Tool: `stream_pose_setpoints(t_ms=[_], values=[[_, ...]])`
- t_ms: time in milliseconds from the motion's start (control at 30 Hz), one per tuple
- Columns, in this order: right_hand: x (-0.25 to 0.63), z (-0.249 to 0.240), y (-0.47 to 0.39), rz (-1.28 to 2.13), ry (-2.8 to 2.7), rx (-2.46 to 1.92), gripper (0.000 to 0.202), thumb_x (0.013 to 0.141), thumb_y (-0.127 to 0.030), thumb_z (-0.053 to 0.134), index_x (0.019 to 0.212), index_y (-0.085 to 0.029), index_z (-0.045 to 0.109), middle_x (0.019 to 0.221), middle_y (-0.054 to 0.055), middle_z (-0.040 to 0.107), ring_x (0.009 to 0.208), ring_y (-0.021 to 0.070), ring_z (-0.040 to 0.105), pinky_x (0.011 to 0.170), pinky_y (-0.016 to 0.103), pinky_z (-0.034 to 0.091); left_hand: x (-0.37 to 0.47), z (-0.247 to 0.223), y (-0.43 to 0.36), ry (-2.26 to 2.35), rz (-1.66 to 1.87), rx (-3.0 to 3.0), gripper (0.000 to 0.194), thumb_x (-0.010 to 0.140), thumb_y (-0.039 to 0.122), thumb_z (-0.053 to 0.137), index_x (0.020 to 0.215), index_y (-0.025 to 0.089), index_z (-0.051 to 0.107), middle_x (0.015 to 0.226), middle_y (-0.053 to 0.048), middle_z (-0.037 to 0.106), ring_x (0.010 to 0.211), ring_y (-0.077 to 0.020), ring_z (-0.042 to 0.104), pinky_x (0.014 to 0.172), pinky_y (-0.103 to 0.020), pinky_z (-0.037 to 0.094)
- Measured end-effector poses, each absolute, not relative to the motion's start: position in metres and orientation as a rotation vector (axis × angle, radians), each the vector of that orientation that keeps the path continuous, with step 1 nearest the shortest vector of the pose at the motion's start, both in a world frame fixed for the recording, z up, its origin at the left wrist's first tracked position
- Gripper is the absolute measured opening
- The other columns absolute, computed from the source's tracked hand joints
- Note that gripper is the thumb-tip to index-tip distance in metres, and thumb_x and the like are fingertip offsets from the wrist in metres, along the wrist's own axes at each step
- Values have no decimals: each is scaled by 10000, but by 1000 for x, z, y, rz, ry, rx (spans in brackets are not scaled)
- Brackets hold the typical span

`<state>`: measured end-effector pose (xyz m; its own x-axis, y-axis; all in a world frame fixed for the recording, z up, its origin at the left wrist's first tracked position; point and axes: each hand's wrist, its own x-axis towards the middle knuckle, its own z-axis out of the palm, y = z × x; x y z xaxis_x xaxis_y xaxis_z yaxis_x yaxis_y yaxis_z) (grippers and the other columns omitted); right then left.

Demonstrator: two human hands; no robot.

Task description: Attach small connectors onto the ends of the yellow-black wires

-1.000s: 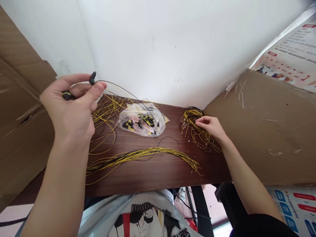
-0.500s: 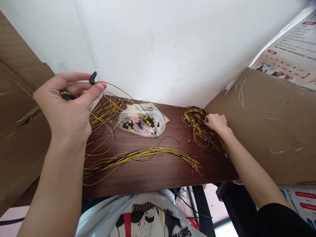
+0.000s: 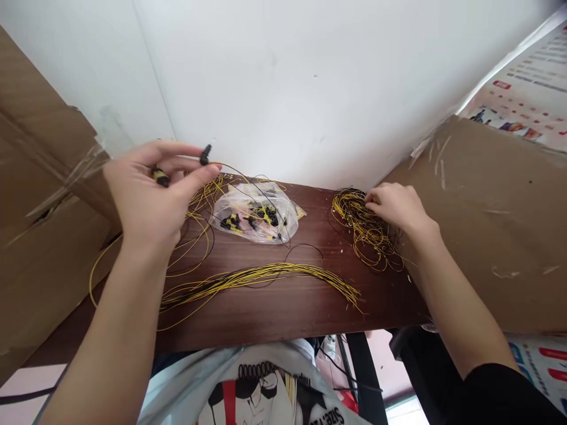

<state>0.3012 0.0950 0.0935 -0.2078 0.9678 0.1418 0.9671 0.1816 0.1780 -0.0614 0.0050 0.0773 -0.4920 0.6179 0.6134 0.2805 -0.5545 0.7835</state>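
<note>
The left forearm (image 3: 124, 307) is hiding the left part of the wire bundle (image 3: 248, 276). The right hand (image 3: 398, 208) is covering some of the wire tangle (image 3: 354, 211), and the view's right edge is cropping the printed sheet (image 3: 531, 94).

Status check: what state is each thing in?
Left hand: raised, pinching.
Small black angled plastic connector: pinched in left hand.
Black and yellow plastic piece: tucked inside left hand.
Tangled yellow and black wire pile: loosely looped.
Right hand: at the pile, grip unclear.
Long yellow and black wire bundle: laid out, gently curved.
Translucent plastic bag: crumpled, black and yellow parts inside.
</note>
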Motion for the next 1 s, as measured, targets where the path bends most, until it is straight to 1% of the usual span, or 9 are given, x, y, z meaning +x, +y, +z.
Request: stream_pose_setpoints(t_ms=[67, 167, 267, 367, 567, 667, 867, 933, 1000], values=[[275, 109, 80, 263, 2812, 2004, 150, 825, -266, 559, 822, -204, 696, 909, 81, 677, 863, 239, 606, 762, 381, 431, -53, 78, 2, 1477, 2030, 1591, 211, 613, 200, 807, 809, 197, 731, 653, 28, 689, 561, -109, 559, 555, -288, 409], [230, 122, 56, -401, 3244, 1894, 202, 850, -362, 565, 849, -193, 676, 857, 68, 672, 829, 199, 611, 717, 336, 454, -38, 79, -3, 1576, 1853, 1751, 164, 654, 221, 764, 814, 227, 726, 674, 19, 704, 625, -152, 625, 590, -300, 471], [194, 119, 38, -962, 3263, 1702, 288, 839, -444, 575, 849, -170, 662, 817, 55, 657, 767, 159, 598, 656, 293, 447, -23, 75, -7, 1535, 1722, 1831, 149, 680, 216, 725, 825, 244, 713, 719, 12, 719, 680, -174, 676, 642, -297, 516], [176, 108, 31, -1186, 3190, 1544, 312, 815, -470, 602, 857, -165, 655, 796, 40, 655, 686, 120, 564, 610, 265, 427, -12, 70, -9, 1537, 1658, 1887, 143, 698, 216, 699, 840, 232, 703, 748, 2, 732, 702, -176, 693, 668, -285, 527], [172, 100, 31, -1141, 3110, 1317, 286, 831, -429, 595, 752, -160, 654, 594, -12, 549, 543, 72, 423, 524, 240, 334, -7, 65, -10, 1515, 1648, 1908, 116, 713, 205, 671, 826, 212, 699, 775, -2, 743, 726, -170, 701, 708, -284, 538], [174, 104, 29, -1072, 3132, 1242, 315, 854, -438, 562, 764, -157, 673, 586, -14, 533, 537, 69, 388, 512, 232, 315, -9, 64, -10, 1558, 1636, 1886, 110, 715, 210, 667, 814, 199, 712, 781, -10, 746, 723, -168, 700, 692, -277, 538], [171, 105, 28, -664, 3429, 1338, 254, 891, -345, 522, 953, -168, 694, 742, 26, 652, 592, 94, 493, 591, 246, 392, -12, 64, -11, 1531, 1570, 1908, 144, 728, 230, 669, 846, 183, 736, 782, -20, 750, 705, -161, 697, 671, -256, 537], [169, 104, 29, -646, 3449, 1344, 279, 902, -320, 504, 1091, -176, 651, 719, 13, 644, 585, 97, 508, 608, 250, 410, -12, 65, -12, 1508, 1565, 1915, 150, 734, 224, 670, 860, 183, 741, 777, -20, 749, 688, -158, 693, 663, -257, 534], [167, 104, 29, -726, 3414, 1309, 309, 906, -309, 496, 1157, -174, 617, 698, 3, 641, 581, 95, 518, 607, 247, 417, -11, 66, -13, 1473, 1559, 1922, 150, 735, 209, 672, 864, 179, 744, 780, -21, 750, 685, -153, 690, 675, -255, 531]])
